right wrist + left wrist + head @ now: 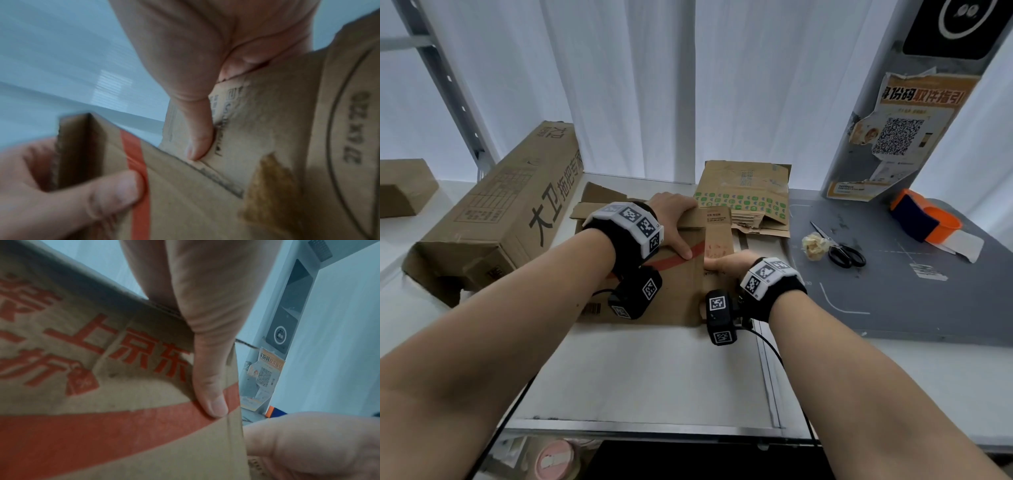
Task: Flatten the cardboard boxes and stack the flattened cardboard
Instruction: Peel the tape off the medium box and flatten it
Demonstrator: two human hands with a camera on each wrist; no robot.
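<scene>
A flattened brown cardboard box (671, 294) with a red stripe lies on the white table in the head view. My left hand (674, 226) grips its far edge, fingers curled over the rim and thumb (211, 386) flat on the printed face. My right hand (729, 262) pinches the narrow side flap (717, 236) at the box's right edge, with the thumb (199, 138) on top and fingers behind. Behind it, against the curtain, rests a stack of flattened cardboard (746, 198) with green print.
A long unflattened carton (500, 219) lies at the left, and a small box (400, 188) at the far left. On the grey mat (893, 291) to the right are scissors (840, 251), a crumpled tape ball (815, 245) and an orange tape dispenser (924, 219).
</scene>
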